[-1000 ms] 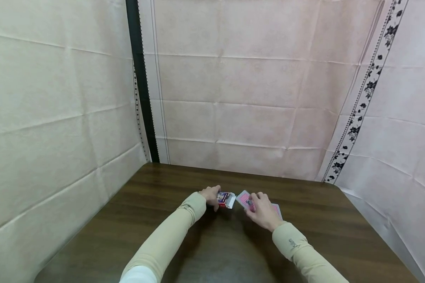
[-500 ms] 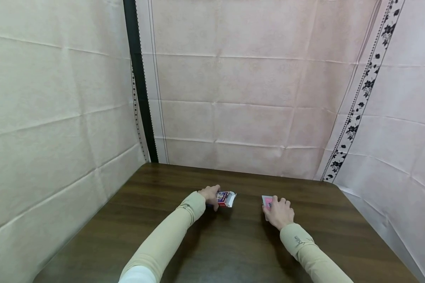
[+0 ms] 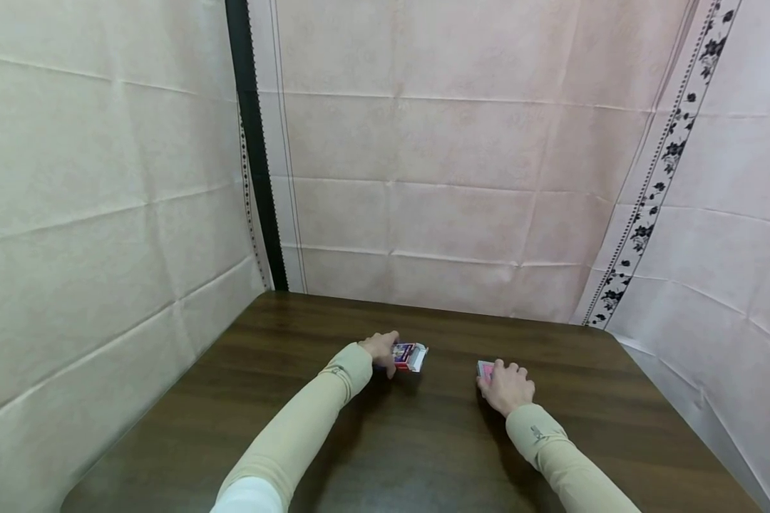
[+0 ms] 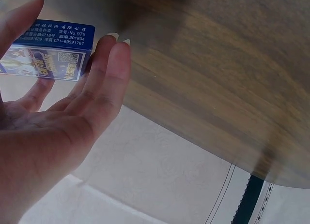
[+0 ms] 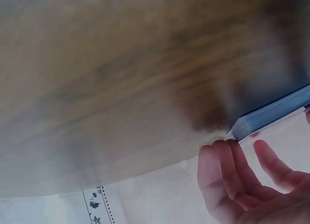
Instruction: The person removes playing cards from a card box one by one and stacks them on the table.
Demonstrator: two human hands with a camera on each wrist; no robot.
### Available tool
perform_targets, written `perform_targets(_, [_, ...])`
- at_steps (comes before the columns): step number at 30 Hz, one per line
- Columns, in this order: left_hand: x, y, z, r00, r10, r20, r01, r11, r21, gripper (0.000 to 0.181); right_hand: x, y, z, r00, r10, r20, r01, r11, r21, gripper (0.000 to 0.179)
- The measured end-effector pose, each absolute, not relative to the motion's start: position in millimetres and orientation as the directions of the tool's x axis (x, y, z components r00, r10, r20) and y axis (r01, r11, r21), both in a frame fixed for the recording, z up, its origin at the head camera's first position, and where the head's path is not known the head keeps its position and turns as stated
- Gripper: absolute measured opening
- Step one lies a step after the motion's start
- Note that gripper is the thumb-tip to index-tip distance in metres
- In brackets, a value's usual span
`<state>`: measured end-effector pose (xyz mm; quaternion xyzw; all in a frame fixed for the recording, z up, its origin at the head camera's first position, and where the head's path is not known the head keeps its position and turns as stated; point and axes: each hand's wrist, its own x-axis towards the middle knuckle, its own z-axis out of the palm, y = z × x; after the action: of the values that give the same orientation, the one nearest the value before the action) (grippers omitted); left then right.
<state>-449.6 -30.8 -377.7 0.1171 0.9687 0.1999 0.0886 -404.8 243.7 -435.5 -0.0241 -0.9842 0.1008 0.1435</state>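
My left hand [image 3: 380, 352] grips a small playing-card box [image 3: 409, 356] between thumb and fingers, its white open end facing right. Close up in the left wrist view, the box [image 4: 53, 37] shows a blue side with white print and a picture panel, and the fingers reach round it. To the right, my right hand [image 3: 508, 388] holds a deck of playing cards [image 3: 485, 368] with pink backs, largely covered by the hand. The right wrist view shows the deck [image 5: 276, 110] edge-on as an even stack, fingertips at its corner.
Both hands are over a dark brown wooden table [image 3: 423, 449]. A pale creased cloth [image 3: 449, 178] hangs behind the far edge, with more cloth on the left and right sides. A black strip [image 3: 259, 157] runs down the back left corner.
My right hand has moved right, away from the box, with the cards. Two card portions showed on either side of that hand earlier; now one small corner shows. The left hand has stayed almost still.
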Motion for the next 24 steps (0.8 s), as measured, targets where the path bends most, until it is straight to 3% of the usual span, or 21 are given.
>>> perform_targets(9, [-449.1, -30.1, -371.9, -0.957, 0.263, -0.122, 0.194, 0.893, 0.407, 0.074, -406.7, 244.5, -432.7, -0.970, 0.073, 0.231, 0.030, 0.983, -0.183, 0.061])
perform_targets(12, [-448.8, -28.4, -372.2, -0.956, 0.264, -0.126, 0.194, 0.895, 0.403, 0.072, -403.4, 243.1, -429.8, -0.960, 0.054, 0.276, 0.001, 0.982, -0.188, 0.061])
perform_targets(18, [-449.0, -28.5, -376.3, -0.957, 0.262, -0.126, 0.196, 0.901, 0.388, 0.072, -393.5, 206.3, -406.8, -0.855, -0.202, 0.478, -0.328, 0.924, -0.196, 0.045])
perform_targets(21, [-448.4, -27.9, -375.0, -0.955, 0.271, -0.123, 0.205, 0.898, 0.388, 0.072, -388.8, 179.6, -394.6, -0.811, -0.352, 0.467, -0.487, 0.850, -0.204, 0.043])
perform_targets(24, [-447.4, -27.1, -374.0, -0.951, 0.288, -0.114, 0.224, 0.894, 0.387, 0.070, -385.6, 160.1, -389.4, -0.809, -0.427, 0.405, -0.536, 0.819, -0.206, 0.045])
